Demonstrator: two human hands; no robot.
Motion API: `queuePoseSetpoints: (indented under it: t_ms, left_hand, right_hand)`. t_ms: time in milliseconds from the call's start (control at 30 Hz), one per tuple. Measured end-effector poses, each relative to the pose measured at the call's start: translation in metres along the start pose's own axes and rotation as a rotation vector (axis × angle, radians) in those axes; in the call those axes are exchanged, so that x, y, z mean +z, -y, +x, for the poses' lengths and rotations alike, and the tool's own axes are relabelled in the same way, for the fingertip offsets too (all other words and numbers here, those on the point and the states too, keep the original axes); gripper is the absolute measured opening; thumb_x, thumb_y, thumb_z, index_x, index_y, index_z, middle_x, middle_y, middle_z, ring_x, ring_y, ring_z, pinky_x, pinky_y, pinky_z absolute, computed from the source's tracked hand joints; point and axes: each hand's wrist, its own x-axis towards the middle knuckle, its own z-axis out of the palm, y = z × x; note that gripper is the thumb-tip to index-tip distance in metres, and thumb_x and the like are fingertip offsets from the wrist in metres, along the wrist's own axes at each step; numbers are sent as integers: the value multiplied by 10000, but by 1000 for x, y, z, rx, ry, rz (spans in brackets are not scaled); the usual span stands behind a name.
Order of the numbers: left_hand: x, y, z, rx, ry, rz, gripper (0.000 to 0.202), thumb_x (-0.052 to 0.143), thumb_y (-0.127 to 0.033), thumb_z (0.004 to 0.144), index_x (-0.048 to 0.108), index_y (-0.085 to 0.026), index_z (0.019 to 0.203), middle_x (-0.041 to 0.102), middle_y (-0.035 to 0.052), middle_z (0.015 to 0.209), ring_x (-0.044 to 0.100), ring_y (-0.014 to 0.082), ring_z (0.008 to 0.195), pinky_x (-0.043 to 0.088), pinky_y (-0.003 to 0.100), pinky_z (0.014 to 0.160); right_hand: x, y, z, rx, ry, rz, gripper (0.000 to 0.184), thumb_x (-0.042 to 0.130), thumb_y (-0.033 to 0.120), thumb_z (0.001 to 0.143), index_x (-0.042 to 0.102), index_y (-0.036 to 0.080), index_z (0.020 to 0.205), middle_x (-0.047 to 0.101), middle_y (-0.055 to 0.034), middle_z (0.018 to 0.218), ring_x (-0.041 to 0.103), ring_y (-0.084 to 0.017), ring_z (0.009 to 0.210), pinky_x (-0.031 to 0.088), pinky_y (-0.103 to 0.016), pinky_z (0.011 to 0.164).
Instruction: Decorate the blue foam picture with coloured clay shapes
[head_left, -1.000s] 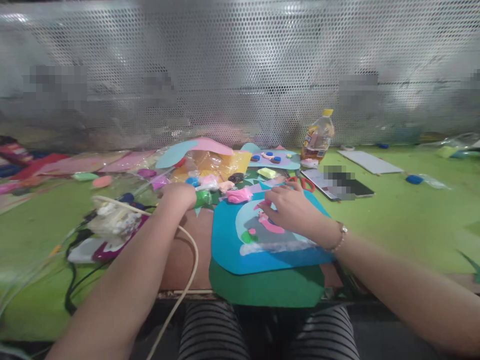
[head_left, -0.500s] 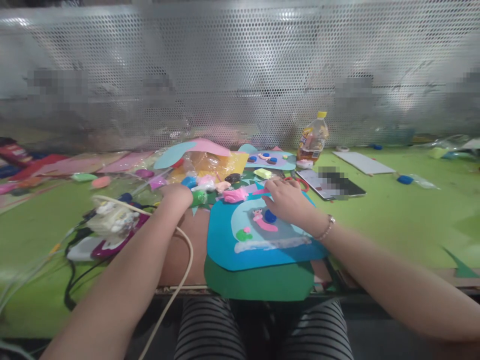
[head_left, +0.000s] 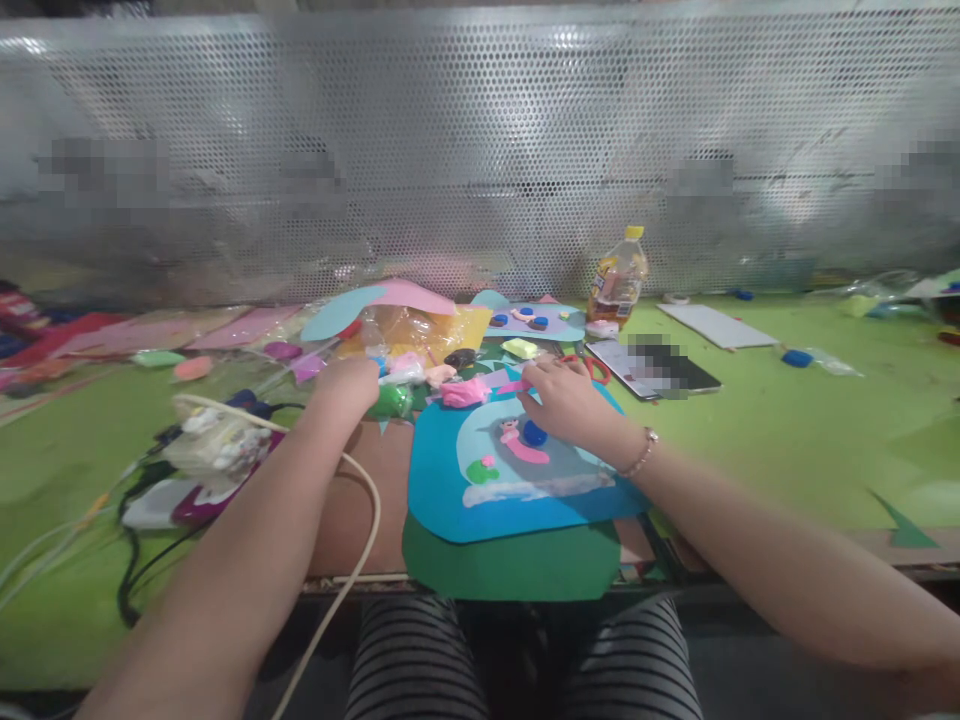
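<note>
My left hand (head_left: 351,384) reaches in among wrapped lumps of modelling clay, beside a green clay packet (head_left: 391,401). Its fingers are hidden behind the wrist and the packets. Over the upper right of a blue paper card (head_left: 442,505), my right hand (head_left: 564,398) is closed, with a thin pink strip (head_left: 514,386) at its fingertips. The card carries a pink clay figure (head_left: 529,452), a blue clay ball (head_left: 535,433), a green clay piece (head_left: 481,471) and a white clay band (head_left: 536,490). Just beyond it rests a pink clay lump (head_left: 465,392).
Red-handled scissors (head_left: 598,370) lie behind my right hand, near a phone or tablet (head_left: 652,368). A drink bottle (head_left: 619,280) stands by the perforated metal screen (head_left: 480,150). On the left, a cable (head_left: 373,500) loops past my forearm from a cluttered power strip (head_left: 161,503).
The whole view has shifted slightly, so things appear a little further left. My left hand has moved slightly among the clay packets; my right hand stays at the card's upper right.
</note>
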Motion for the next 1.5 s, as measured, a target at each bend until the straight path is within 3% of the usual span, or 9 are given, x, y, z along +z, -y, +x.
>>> queuePoseSetpoints:
  t_ms: [200, 367, 433, 533, 667, 767, 1033, 1200, 1500]
  left_hand:
    - [-31, -39, -25, -24, -244, 196, 343, 359, -79, 792, 554, -41, 1072, 634, 239, 883, 638, 362, 851, 489, 434, 658]
    - [-26, -66, -29, 398, -571, -55, 308, 335, -78, 830, 485, -106, 1098, 593, 171, 981, 600, 290, 933, 489, 403, 758]
    - [-16, -75, -33, 636, -557, -268, 300, 338, -111, 871, 437, -144, 1152, 574, 127, 1029, 573, 242, 997, 475, 380, 837]
    - [-2, -86, -41, 761, -518, -527, 360, 509, -300, 887, 379, -204, 1209, 585, 48, 960, 591, 180, 892, 482, 334, 824]
    - [5, -92, -48, 697, -400, -616, 547, 711, -412, 732, 434, -212, 1158, 602, 34, 944, 595, 177, 844, 483, 300, 746]
    - [6, -91, -44, 661, -408, -597, 433, 751, -434, 673, 518, -204, 956, 608, 24, 887, 584, 179, 816, 461, 301, 732]
    - [11, -90, -33, 581, -325, -639, 321, 666, -385, 765, 410, -206, 691, 549, 2, 750, 530, 161, 738, 410, 281, 668]
    - [18, -91, -36, 629, -161, -675, 266, 570, -390, 835, 379, -216, 767, 582, 7, 786, 584, 178, 773, 407, 275, 642]
    - [17, -93, -41, 611, -270, -517, 279, 493, -465, 852, 356, -223, 831, 538, -12, 727, 550, 161, 630, 363, 253, 549]
  right_hand:
    - [-1, 3, 0, -35, -18, 19, 136, 407, 214, 863, 535, 169, 848, 611, -66, 839, 525, -204, 829, 275, -347, 754]
    - [-3, 6, 1, -137, -87, 165, 216, 328, 199, 907, 541, 164, 911, 617, -54, 799, 524, -188, 789, 296, -356, 799]
    - [-3, 7, 1, -186, -128, 256, 261, 288, 211, 935, 539, 163, 988, 625, -76, 902, 526, -195, 844, 303, -365, 830]
    - [-4, 9, -1, -212, -147, 322, 288, 282, 201, 942, 521, 177, 1100, 603, -86, 1015, 511, -210, 944, 302, -386, 882]
    - [-3, 12, -3, -197, -110, 289, 303, 291, 190, 942, 518, 203, 1142, 595, -66, 1014, 500, -216, 975, 264, -435, 953]
    - [-1, 9, -1, -157, -122, 264, 285, 291, 199, 948, 526, 194, 1110, 597, -67, 1013, 509, -219, 966, 286, -431, 948]
    - [2, -14, 4, 40, -85, 176, 385, 366, 150, 884, 431, 87, 1259, 516, -177, 1106, 530, -264, 921, 436, -347, 705]
    - [7, -13, 6, -124, -135, 313, 337, 397, 155, 882, 464, 102, 1208, 511, -141, 1044, 509, -239, 975, 436, -377, 833]
    - [-7, 12, -1, -420, -133, 429, 269, 314, 173, 943, 544, 147, 1079, 524, -95, 934, 518, -183, 856, 479, -344, 752]
